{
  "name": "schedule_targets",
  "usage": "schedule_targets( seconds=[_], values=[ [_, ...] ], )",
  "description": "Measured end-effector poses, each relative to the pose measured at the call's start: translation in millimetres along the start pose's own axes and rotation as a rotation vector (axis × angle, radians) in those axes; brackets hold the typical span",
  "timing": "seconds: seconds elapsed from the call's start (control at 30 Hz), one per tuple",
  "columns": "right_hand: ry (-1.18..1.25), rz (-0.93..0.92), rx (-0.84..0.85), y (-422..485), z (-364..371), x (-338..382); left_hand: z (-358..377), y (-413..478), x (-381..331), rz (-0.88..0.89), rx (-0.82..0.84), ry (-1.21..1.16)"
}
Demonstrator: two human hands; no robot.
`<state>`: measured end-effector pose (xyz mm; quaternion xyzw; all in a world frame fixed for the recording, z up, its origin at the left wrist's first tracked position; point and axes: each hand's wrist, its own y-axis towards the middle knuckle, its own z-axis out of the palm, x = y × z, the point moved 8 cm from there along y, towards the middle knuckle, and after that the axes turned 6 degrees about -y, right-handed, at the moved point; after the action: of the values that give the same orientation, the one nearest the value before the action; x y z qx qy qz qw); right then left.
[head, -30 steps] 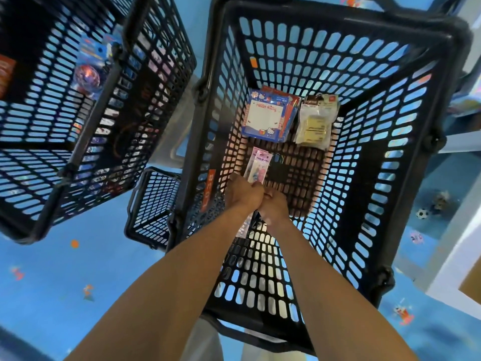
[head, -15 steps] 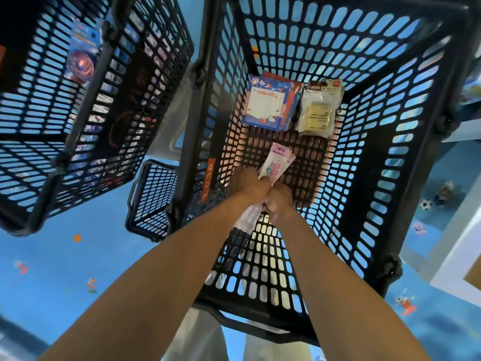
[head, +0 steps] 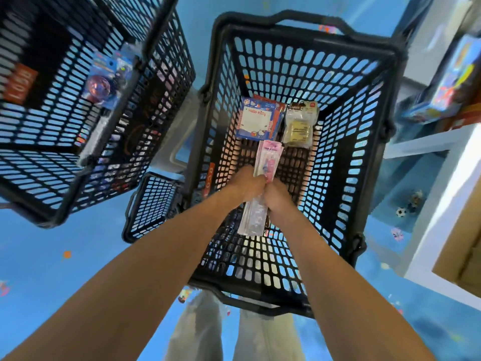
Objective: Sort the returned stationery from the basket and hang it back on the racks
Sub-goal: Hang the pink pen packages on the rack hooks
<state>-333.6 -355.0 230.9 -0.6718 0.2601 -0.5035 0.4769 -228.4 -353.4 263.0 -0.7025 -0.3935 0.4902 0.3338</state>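
A black plastic basket (head: pixel 346 162) stands below me. On its floor at the far end lie a blue Hello Kitty memo pack (head: pixel 256 119) and a clear packet of yellow pads (head: pixel 299 126). My left hand (head: pixel 247 185) and my right hand (head: pixel 277 198) meet inside the basket. Together they grip a long pink stationery packet (head: pixel 268 158) around its middle. Its pink top sticks out beyond my fingers and its clear lower end hangs under my hands.
A second black basket (head: pixel 65 162) stands at the left with a toy pack (head: pixel 104 76) on its wall. A smaller black basket (head: pixel 153 201) lies between them on the blue floor. White shelving (head: pixel 442 144) with boxes rises at the right.
Both hands have lifted the pink packet off the basket floor and turned it lengthwise; it now stands higher, with more of it showing above and below my hands.
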Motion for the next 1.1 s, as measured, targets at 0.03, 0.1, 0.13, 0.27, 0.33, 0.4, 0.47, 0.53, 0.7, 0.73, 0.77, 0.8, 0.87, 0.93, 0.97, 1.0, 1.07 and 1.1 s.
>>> schedule_targets(
  seconds=[0.03,0.1,0.13,0.27,0.33,0.4,0.47,0.53,0.7,0.73,0.77,0.8,0.87,0.93,0.97,1.0,1.07,1.1],
  values=[
    [-0.008,-0.031,0.002,-7,1,7,-4,-6,-6,0.03,-0.019,-0.026],
    [-0.049,-0.094,0.008,-22,5,19,-13,-21,-18,0.088,-0.038,-0.099],
    [-0.062,-0.105,0.012,-28,6,21,-16,-27,-21,0.09,-0.034,-0.128],
    [-0.007,-0.128,0.088,-69,22,38,-37,-51,-26,0.093,-0.057,-0.189],
    [-0.027,-0.215,0.137,-96,26,49,-52,-73,-33,0.138,-0.09,-0.203],
    [-0.058,-0.326,0.21,-128,32,56,-68,-97,-37,0.201,-0.119,-0.214],
    [-0.074,-0.414,0.242,-154,38,60,-82,-123,-37,0.266,-0.144,-0.212],
    [-0.155,-0.521,0.246,-176,51,64,-99,-151,-32,0.314,-0.18,-0.243],
    [-0.282,-0.683,0.224,-229,95,59,-141,-226,-9,0.393,-0.245,-0.299],
    [-0.314,-0.696,0.218,-247,108,59,-153,-244,1,0.411,-0.274,-0.334],
    [-0.339,-0.718,0.22,-262,123,58,-167,-262,12,0.427,-0.304,-0.377],
    [-0.337,-0.733,0.238,-280,140,56,-182,-280,24,0.444,-0.333,-0.417],
    [-0.374,-0.829,0.29,-323,179,51,-214,-317,53,0.455,-0.384,-0.512],
    [-0.425,-0.915,0.363,-368,217,41,-242,-353,85,0.441,-0.414,-0.633],
    [-0.477,-0.954,0.409,-393,238,36,-256,-369,102,0.431,-0.43,-0.705],
    [-0.528,-0.995,0.437,-414,257,31,-270,-385,120,0.414,-0.442,-0.765],
    [-0.584,-1.051,0.51,-452,297,20,-294,-418,151,0.418,-0.437,-0.874],
    [-0.601,-1.066,0.564,-472,316,15,-305,-437,165,0.439,-0.436,-0.917]
  ],
)
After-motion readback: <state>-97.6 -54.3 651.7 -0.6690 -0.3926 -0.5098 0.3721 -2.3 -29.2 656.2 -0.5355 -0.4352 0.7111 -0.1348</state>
